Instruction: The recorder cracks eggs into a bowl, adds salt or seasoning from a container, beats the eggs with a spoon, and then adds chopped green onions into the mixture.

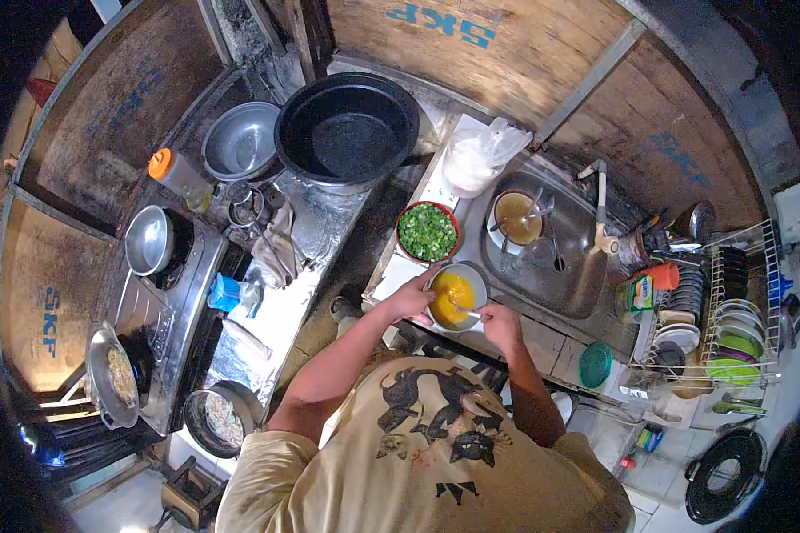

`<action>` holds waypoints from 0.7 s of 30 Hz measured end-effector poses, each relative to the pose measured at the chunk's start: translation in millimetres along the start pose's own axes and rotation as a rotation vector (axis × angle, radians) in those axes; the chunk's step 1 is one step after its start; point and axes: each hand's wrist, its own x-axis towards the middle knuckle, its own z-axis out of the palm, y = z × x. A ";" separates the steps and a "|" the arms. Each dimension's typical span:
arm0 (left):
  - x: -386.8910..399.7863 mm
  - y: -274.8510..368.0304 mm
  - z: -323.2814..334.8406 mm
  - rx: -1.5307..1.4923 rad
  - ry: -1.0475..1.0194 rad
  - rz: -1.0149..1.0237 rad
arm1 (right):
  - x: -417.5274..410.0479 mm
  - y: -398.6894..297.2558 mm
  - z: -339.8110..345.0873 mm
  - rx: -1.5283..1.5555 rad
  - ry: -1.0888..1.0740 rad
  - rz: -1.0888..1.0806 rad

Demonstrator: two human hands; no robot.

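Observation:
My left hand grips the left rim of a white bowl at the counter's front edge. Inside the bowl is yellow beaten egg. My right hand holds the handle of a metal utensil, a fork or spoon, whose head dips into the egg and cannot be made out. Just beyond the bowl, a red-rimmed bowl of chopped green leaves stands on the white tiles. A tied plastic bag with white contents lies farther back.
Right of the bowl is a steel sink holding a bowl of brownish liquid with spoons. A dish rack stands farther right. On the left are a gas stove, a wok with food and a large black basin.

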 end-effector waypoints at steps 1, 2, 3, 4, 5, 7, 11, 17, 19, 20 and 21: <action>2.3 -5.0 -0.2 0.002 -0.001 0.000 | 1.3 3.6 2.2 0.060 -0.006 0.001; 5.0 -11.4 0.5 -0.057 -0.001 0.030 | 1.9 7.6 3.4 0.120 -0.012 0.002; 3.0 -10.2 2.3 -0.118 0.001 0.059 | 2.3 7.5 1.7 0.121 -0.014 0.001; 1.6 -7.9 1.7 -0.119 0.004 0.058 | 2.9 7.6 -0.6 0.004 -0.068 0.008; 0.6 -4.9 0.2 -0.065 0.015 0.038 | 3.4 7.6 -2.9 -0.114 -0.122 0.014; 0.2 -3.1 -0.4 -0.007 0.025 0.022 | 6.6 6.6 0.7 0.050 -0.201 0.024; 2.3 -2.4 5.1 -0.034 -0.009 0.038 | 3.5 33.2 17.1 0.076 -0.016 0.040; 3.3 -10.8 -0.3 -0.075 -0.001 0.001 | 1.1 12.8 6.4 0.024 0.002 0.041; 6.7 -14.7 -1.3 -0.076 0.000 0.010 | 3.8 5.9 -0.9 0.075 -0.020 0.017; 7.5 -17.4 -1.5 -0.058 0.018 0.026 | 4.2 3.8 -7.8 -0.062 -0.038 0.041; 6.1 -15.7 -0.4 -0.037 0.032 0.040 | 3.2 -1.1 -13.1 -0.198 -0.053 0.069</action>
